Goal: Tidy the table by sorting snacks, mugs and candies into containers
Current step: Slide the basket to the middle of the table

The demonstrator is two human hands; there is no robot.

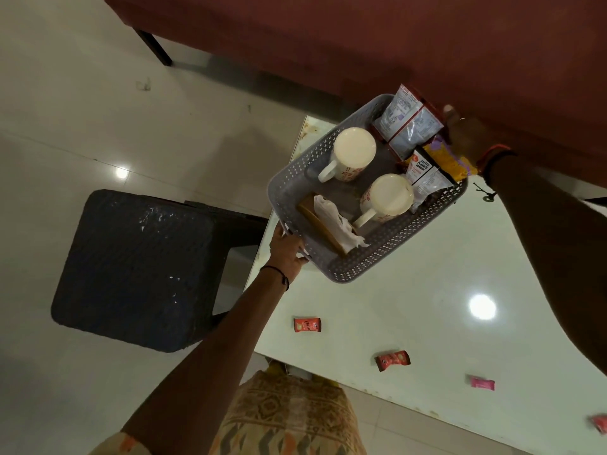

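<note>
Both hands hold the grey basket (377, 256) by its ends: the left hand (287, 247) curls round the near handle; the right hand (466, 133) clasps the far end, fingers mostly hidden. The basket sits over the white table's (410, 307) far corner, carrying two mugs (353, 152) and snack packets (407, 123); candies (307, 325) lie on the table nearer the person.

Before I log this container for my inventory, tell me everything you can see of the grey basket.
The grey basket looks like plastic: rectangular, perforated walls, solid floor. It lies skewed over the far corner of the table; lifted or resting, I cannot tell. The left hand grips its near end; the right hand is at its far end, grip hidden. Inside: two mugs, snack packets, a napkin holder.
</note>
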